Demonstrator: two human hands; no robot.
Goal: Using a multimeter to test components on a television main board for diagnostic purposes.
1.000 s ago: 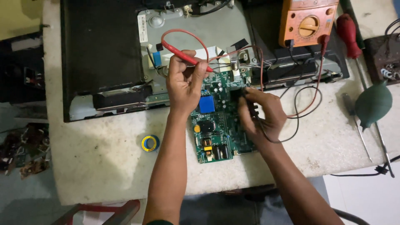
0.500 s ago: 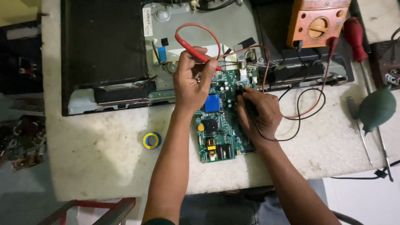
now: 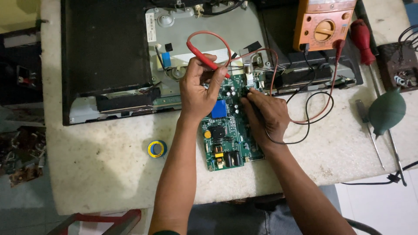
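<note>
A green circuit board (image 3: 226, 139) lies on the stone worktop (image 3: 109, 174) in front of an opened flat-screen chassis (image 3: 130, 56). My left hand (image 3: 198, 89) grips a red meter probe (image 3: 204, 56) and rests its tip on the board's upper part. My right hand (image 3: 265, 115) presses a black probe onto the board's right side; the probe is mostly hidden under my fingers. Red and black leads (image 3: 311, 104) run from both probes to an orange multimeter (image 3: 324, 24) at the back right.
A blue-and-yellow roll of tape (image 3: 156, 149) sits left of my left forearm. At the right lie a red-handled screwdriver (image 3: 361, 37), a green rubber blower (image 3: 386, 111), thin screwdrivers (image 3: 370, 130) and a small brown board (image 3: 398, 65). The worktop's front edge runs below my arms.
The view has shifted slightly. Both hands stay on the board with their probes, with the right hand a little higher up the board's right side than before.
</note>
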